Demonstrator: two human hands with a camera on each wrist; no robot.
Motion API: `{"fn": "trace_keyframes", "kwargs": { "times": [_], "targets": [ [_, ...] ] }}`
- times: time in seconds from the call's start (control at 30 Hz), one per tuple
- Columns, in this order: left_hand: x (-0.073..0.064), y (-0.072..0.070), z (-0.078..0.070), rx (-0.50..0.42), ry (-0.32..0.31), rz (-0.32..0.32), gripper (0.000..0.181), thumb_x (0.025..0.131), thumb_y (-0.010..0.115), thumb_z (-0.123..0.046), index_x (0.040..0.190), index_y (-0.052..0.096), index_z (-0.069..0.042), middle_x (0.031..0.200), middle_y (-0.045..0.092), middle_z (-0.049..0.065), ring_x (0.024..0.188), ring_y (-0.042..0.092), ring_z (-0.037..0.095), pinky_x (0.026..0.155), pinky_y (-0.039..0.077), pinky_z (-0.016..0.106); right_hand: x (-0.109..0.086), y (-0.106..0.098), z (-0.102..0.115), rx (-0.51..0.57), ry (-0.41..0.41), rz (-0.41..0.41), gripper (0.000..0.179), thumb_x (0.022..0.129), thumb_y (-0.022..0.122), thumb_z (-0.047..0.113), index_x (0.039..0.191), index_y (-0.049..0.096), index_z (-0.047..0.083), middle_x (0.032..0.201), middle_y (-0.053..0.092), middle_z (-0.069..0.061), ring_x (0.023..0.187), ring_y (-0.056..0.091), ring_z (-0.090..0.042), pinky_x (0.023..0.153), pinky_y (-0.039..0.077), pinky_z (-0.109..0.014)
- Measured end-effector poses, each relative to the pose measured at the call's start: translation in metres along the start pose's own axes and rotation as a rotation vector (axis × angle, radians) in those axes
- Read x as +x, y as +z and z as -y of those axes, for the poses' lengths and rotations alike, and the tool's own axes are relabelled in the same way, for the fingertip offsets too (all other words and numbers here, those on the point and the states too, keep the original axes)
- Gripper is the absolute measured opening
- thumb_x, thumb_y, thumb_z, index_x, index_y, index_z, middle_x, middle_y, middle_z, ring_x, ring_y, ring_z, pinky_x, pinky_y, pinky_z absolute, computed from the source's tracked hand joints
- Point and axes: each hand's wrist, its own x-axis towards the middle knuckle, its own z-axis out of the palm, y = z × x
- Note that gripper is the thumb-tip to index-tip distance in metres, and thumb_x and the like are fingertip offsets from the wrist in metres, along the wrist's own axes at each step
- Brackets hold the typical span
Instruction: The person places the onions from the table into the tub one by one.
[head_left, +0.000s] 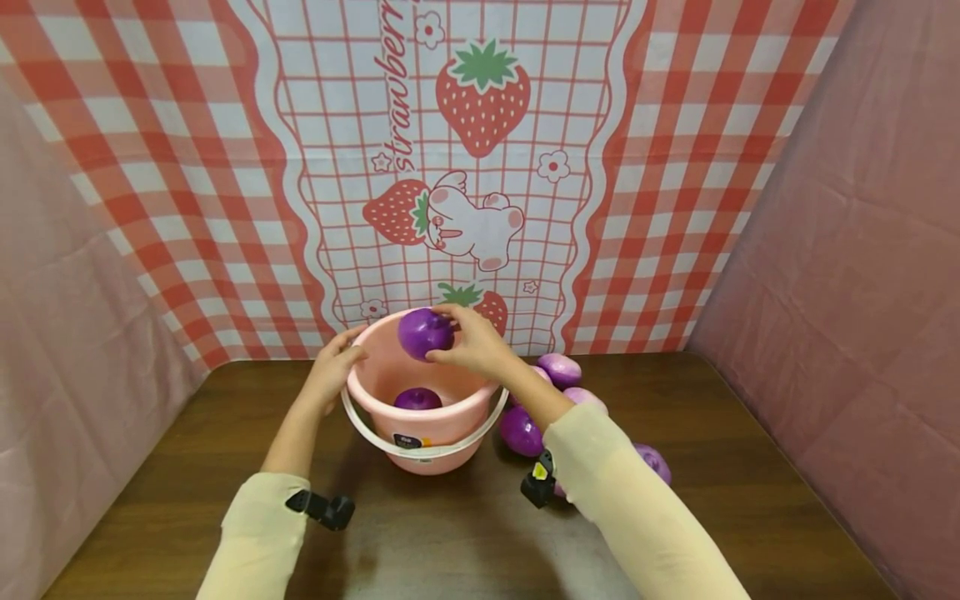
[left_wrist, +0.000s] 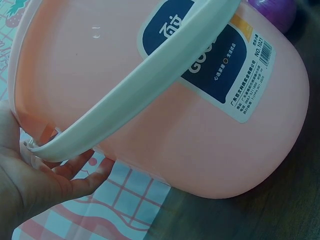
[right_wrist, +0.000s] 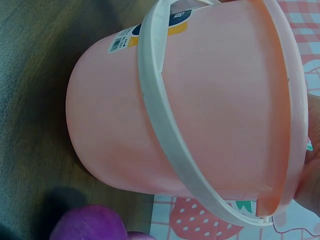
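A pink bucket [head_left: 431, 421] with a white handle [left_wrist: 135, 102] stands upright on the table. My left hand [head_left: 333, 371] grips its left rim, the fingers outside beside the handle joint [left_wrist: 37, 147]. Above the bucket's opening, my right hand [head_left: 476, 346] holds a glossy purple onion [head_left: 423, 333] between thumb and fingers. Another purple onion [head_left: 417, 399] lies inside the bucket. In the right wrist view the bucket wall [right_wrist: 215, 100] fills most of the picture. Only part of my right hand [right_wrist: 311, 155] shows there, past the rim; the held onion is hidden.
Right of the bucket lie several purple and pinkish onions [head_left: 521, 431], partly covered by my right forearm. One onion [head_left: 652, 462] sits farther right. The brown wooden table [head_left: 420, 542] meets a strawberry-print checked cloth [head_left: 480, 225] at the back. Pink cloth hangs on both sides.
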Motion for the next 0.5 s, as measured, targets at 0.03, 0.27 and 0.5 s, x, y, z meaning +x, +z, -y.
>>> {"fn": "trace_keyframes", "kwargs": {
  "times": [0.03,0.27,0.5],
  "targets": [
    [0.0000,0.0000,0.0000,0.003,0.000,-0.001,0.057,0.087,0.048,-0.011,0.143,0.038,-0.011,0.117,0.046,0.016,0.098,0.053,0.021,0.078,0.051,0.021,0.0005,0.0005,-0.0008,-0.005,-0.002,0.003,0.069,0.073,0.078,0.022,0.134,0.048,0.010,0.127,0.056,-0.011,0.115,0.054,-0.026,0.097,0.047,-0.038],
    [0.0001,-0.0001,0.0003,-0.004,-0.001,0.003,0.057,0.087,0.047,-0.010,0.144,0.037,-0.011,0.117,0.046,0.017,0.097,0.053,0.020,0.079,0.051,0.021,0.0012,0.0024,-0.0027,-0.003,-0.009,0.010,0.068,0.073,0.078,0.022,0.133,0.049,0.011,0.126,0.057,-0.011,0.115,0.054,-0.026,0.096,0.048,-0.038],
    [-0.0001,-0.0003,0.0000,0.002,0.001,0.006,0.057,0.088,0.047,-0.011,0.144,0.037,-0.011,0.120,0.047,0.018,0.100,0.053,0.022,0.081,0.051,0.022,0.0010,0.0037,-0.0031,-0.045,-0.037,-0.002,0.068,0.071,0.079,0.024,0.132,0.051,0.014,0.125,0.059,-0.009,0.112,0.057,-0.024,0.095,0.049,-0.034]
  ]
}}
